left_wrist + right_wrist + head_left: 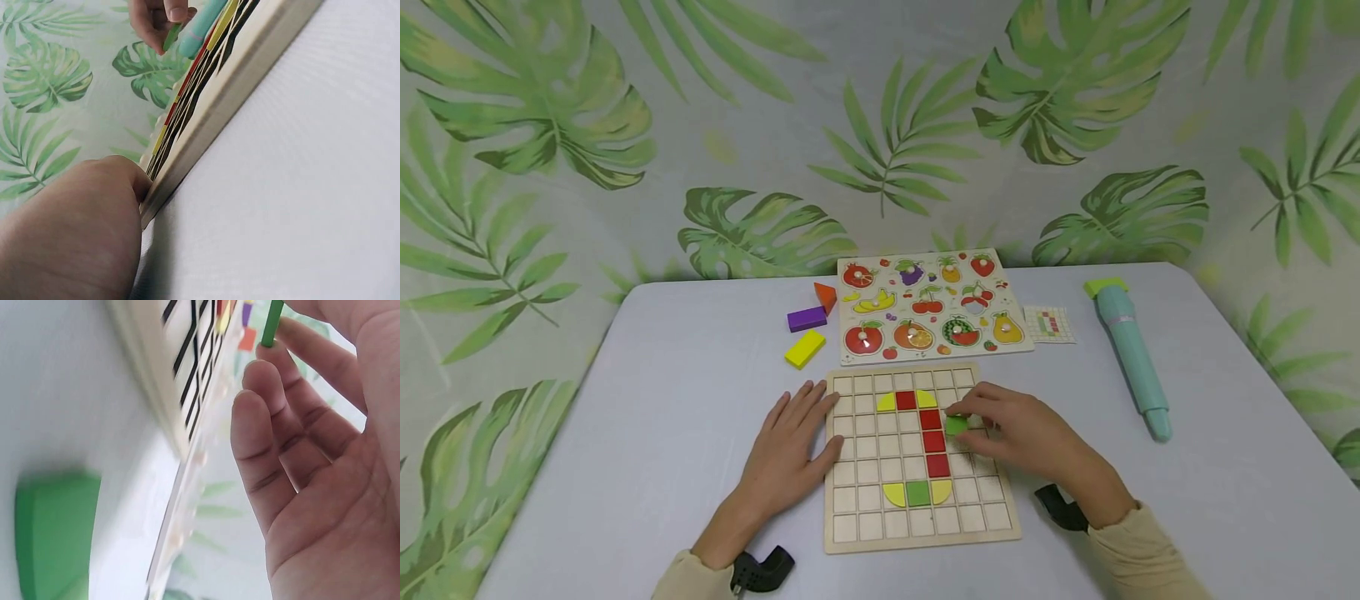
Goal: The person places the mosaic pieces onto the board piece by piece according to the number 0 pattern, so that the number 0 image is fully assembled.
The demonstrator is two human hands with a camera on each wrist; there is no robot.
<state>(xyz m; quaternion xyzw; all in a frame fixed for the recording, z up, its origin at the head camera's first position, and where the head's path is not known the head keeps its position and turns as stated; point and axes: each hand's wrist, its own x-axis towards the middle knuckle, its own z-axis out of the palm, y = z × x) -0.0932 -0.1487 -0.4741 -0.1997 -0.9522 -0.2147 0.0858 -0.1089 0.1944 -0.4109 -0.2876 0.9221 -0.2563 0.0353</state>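
My right hand (pixel 1018 425) pinches a thin green square tile (pixel 956 426) between thumb and fingertips, above the right half of a wooden grid board (pixel 925 546). In the right wrist view the tile (pixel 272 324) is edge-on, and the other fingers are loosely bent. My left hand (pixel 786 450) rests at the board's left edge, fingers extended, thumb touching the rim. On the grid lie several red square tiles (pixel 933 441) in a column with one more at the top, yellow quarter-round tiles (pixel 894 495) at the corners, and a green square (pixel 917 493) in the bottom row.
A fruit peg puzzle (pixel 936 307) lies behind the board, with a small pattern card (pixel 1049 325) beside it. Orange (pixel 825 297), purple (pixel 807 319) and yellow blocks (pixel 805 349) sit at its left. A teal toy hammer (pixel 1131 358) lies right. The right wrist view shows a blurred green block (pixel 56 531).
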